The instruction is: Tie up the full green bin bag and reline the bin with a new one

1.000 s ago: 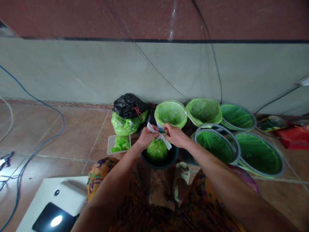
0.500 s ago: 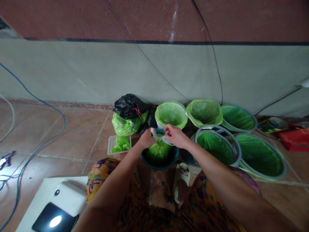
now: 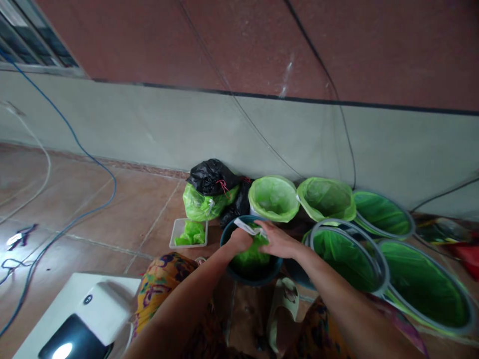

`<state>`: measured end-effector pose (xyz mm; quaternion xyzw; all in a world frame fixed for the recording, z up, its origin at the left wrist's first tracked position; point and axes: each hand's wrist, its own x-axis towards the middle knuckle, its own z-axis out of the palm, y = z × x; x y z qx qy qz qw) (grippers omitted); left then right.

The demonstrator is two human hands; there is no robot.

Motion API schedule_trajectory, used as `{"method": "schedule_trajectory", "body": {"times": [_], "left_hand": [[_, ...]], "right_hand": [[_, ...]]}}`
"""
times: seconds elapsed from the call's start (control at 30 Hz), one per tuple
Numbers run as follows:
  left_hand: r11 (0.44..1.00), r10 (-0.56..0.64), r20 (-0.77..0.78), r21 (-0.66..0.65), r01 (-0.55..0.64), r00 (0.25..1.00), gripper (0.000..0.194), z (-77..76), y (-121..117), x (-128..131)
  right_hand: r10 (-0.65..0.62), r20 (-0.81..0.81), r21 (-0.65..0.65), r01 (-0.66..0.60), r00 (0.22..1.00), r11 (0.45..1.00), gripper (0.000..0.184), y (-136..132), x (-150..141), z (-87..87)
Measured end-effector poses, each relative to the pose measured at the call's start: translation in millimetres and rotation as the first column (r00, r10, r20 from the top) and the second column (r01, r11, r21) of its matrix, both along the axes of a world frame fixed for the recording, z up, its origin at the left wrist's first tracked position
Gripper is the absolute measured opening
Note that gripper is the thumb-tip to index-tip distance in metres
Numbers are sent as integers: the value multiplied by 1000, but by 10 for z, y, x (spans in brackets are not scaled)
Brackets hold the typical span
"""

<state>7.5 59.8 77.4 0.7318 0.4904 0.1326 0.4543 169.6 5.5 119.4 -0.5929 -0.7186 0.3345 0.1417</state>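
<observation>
A dark round bin (image 3: 250, 276) stands on the floor in front of me with a bunched green plastic bag (image 3: 251, 255) inside it. My left hand (image 3: 240, 240) is closed on the top of that bag, where a white tie strip (image 3: 247, 227) sticks out. My right hand (image 3: 277, 240) rests on the bag beside it, fingers stretched toward the left hand. Both hands are inside the bin's rim.
Along the wall stand two bins lined with light green bags (image 3: 274, 198) (image 3: 326, 198) and several grey-rimmed bins with green liners (image 3: 346, 254). A tied black bag (image 3: 211, 176) lies on a green one (image 3: 202, 205). A clear tray (image 3: 188, 233) holds green bags. A white device (image 3: 84, 319) sits near left.
Both hands have come down from pulling the white strip above the bag and now press on the bag in the bin. The view has shifted up and left.
</observation>
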Motion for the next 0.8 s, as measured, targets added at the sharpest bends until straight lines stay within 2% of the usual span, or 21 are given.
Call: {"method": "schedule_trajectory", "body": {"times": [0.03, 0.1, 0.17, 0.27, 0.33, 0.43, 0.5, 0.57, 0.63, 0.7, 0.73, 0.8], "left_hand": [[1000, 8, 80, 2, -8, 997, 17, 45, 19, -1], [998, 41, 242, -50, -30, 969, 19, 147, 28, -12], [980, 139, 402, -185, -69, 905, 22, 268, 12, -33], [936, 286, 511, -331, -121, 811, 17, 510, -8, -86], [945, 292, 577, -298, -137, 763, 12, 720, 1, -163], [966, 256, 682, -190, -173, 685, 25, 1075, 64, -407], [946, 301, 725, -147, -289, 619, 31, 1291, 147, -672], [894, 363, 733, -101, -437, 574, 36, 1449, 265, -994], [840, 415, 707, -56, -539, 573, 41, 1520, 413, -1323], [790, 472, 676, -39, -612, 566, 45, 1496, 577, -1602], [772, 491, 661, -26, -635, 568, 47, 1448, 662, -1711], [752, 513, 631, -4, -659, 582, 53, 1282, 831, -1856]], "right_hand": [[7, 19, -15, -7, 1000, 1000, 90, -22, -18, -51], [4, 19, -25, -3, 1000, 1000, 90, -46, -64, -134], [-35, -4, 1, 35, 999, 999, 71, -35, -99, -170], [-109, -85, 69, 115, 990, 991, 40, 47, -105, -113], [-132, -200, 97, 153, 971, 983, 28, 137, -99, -8], [-185, -368, 100, 237, 911, 966, 19, 322, -143, 234], [-252, -443, 95, 325, 860, 941, 17, 495, -227, 438], [-330, -518, 78, 428, 789, 900, 19, 728, -345, 652], [-410, -601, 51, 545, 686, 837, 23, 1025, -473, 846], [-448, -671, 60, 646, 590, 761, 29, 1364, -591, 974], [-444, -693, 89, 679, 568, 729, 34, 1535, -642, 997], [-426, -691, 182, 710, 584, 680, 42, 1843, -727, 936]]}}
